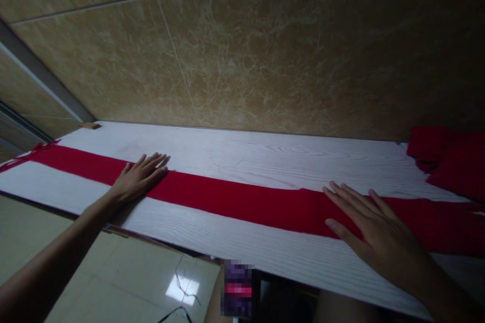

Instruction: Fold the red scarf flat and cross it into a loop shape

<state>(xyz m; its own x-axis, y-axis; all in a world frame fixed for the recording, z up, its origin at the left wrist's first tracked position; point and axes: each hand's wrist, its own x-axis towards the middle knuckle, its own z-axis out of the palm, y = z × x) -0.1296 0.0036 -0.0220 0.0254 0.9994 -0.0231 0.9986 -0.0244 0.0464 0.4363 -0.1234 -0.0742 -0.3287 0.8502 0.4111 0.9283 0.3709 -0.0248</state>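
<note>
Item: red cloth strip (227, 199), long axis from left edge to lower right, on a white surface (246, 154). Your left hand (138, 179): flat upon it, centre left, fingers spread, empty. Your right hand (379, 232): over it, lower right, spread wide (palm contact unclear). Neither hand is nearer.

A white wood-grained table (242, 151) bears a long red cloth strip (227, 197) and bunched red fabric (450, 156).
</note>
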